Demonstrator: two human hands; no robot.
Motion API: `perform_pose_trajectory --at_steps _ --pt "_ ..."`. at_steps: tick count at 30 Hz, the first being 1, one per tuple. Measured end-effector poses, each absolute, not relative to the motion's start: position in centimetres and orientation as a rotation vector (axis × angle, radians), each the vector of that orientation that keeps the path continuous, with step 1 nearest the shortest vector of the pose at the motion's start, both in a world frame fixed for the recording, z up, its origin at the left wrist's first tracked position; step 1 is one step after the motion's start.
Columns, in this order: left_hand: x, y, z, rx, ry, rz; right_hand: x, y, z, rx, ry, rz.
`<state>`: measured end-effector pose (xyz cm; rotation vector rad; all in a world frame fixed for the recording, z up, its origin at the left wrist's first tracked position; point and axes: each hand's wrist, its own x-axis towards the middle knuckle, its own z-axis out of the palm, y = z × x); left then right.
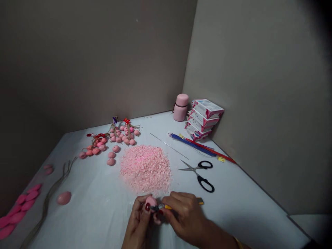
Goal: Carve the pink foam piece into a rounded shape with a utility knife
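My left hand (138, 221) pinches a small pink soap piece (150, 201) near the table's front edge. My right hand (185, 216) grips a yellow-handled cutter (166, 206) whose metal tip rests against that pink piece. Both hands sit just in front of a heap of pink shavings (145, 168).
Black-handled scissors (201, 173) lie right of the heap, a thin wire (168, 145) behind it. Strings of pink beads (114, 136) lie at the back left, pink petals (18, 209) at the left edge. A pink flask (181, 107), stacked boxes (203, 118) and coloured sticks (199, 145) stand by the right wall.
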<state>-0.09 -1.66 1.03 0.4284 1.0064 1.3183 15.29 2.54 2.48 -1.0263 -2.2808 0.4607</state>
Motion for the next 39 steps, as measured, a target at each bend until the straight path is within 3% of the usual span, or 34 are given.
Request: perform_pose_trajectory --at_steps 6,14,26,32,39 --pt "0.4 -1.8 1.7 0.535 1.002 1.321 16.2 3.8 2.1 -1.193 -2.107 0.539" --pt "0.3 -1.5 2.5 0.242 0.83 1.277 15.4 2.3 2.6 -0.934 -2.24 0.518" --pt "0.3 -1.6 2.5 0.272 0.854 1.221 16.4 3.7 2.4 -1.16 -2.126 0.62" --pt "0.4 -1.5 2.6 0.231 0.8 1.263 15.7 2.5 2.6 -0.93 -2.249 0.567" --pt "0.2 -1.6 2.0 0.206 0.755 1.235 15.5 2.1 2.4 -0.965 -2.243 0.499"
